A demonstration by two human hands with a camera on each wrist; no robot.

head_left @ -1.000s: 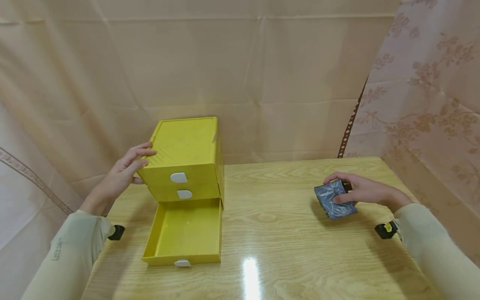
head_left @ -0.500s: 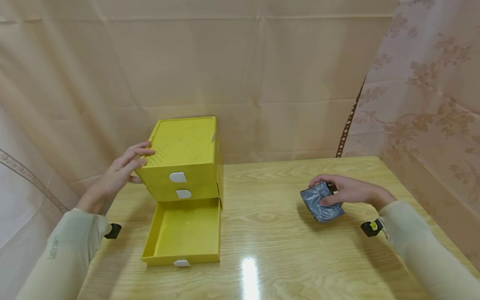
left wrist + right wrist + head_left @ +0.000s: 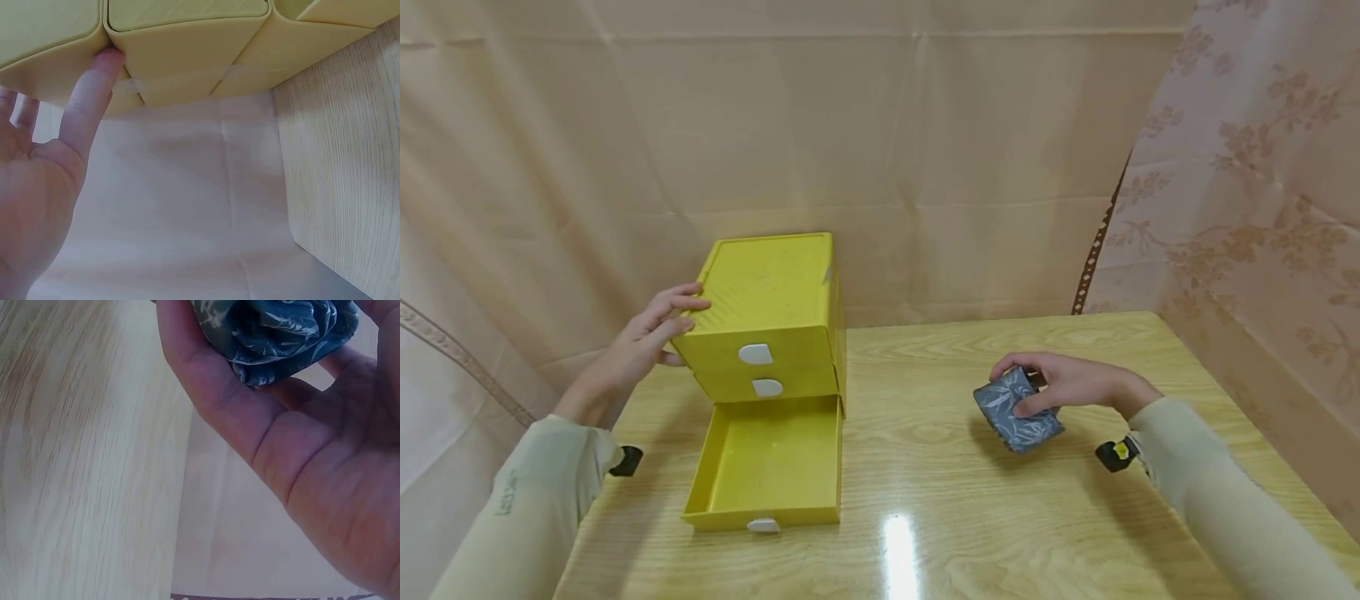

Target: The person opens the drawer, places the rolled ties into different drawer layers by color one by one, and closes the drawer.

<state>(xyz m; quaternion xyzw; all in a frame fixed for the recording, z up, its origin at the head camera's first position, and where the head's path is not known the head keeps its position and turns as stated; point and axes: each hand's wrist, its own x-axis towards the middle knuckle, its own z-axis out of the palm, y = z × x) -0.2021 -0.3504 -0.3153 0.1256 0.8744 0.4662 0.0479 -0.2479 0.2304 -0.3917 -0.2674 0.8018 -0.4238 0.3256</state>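
Observation:
A yellow drawer unit (image 3: pixel 767 283) with white pull tabs stands at the left of the table in the head view. Its bottom drawer (image 3: pixel 775 467) is pulled out, and its floor shows bare. On the unit's left top edge rests my left hand (image 3: pixel 643 342), fingers extended; in the left wrist view one digit (image 3: pixel 94 94) touches the seam between two sections. To the right, my right hand (image 3: pixel 1071 383) grips a folded blue-grey cloth (image 3: pixel 1011 408) with a white leaf-like pattern, thumb across its near face. The right wrist view shows the cloth's bunched layers (image 3: pixel 281 337) between thumb and fingers.
Both hands are over a wood-grain table (image 3: pixel 917 450) with a bright light reflection near its front. A beige curtain (image 3: pixel 880 167) hangs behind it, and a floral curtain (image 3: pixel 1262 208) closes off the right side.
My right hand has carried the cloth leftward across the table toward the drawer unit. The left hand and the pulled-out drawer stay where they were.

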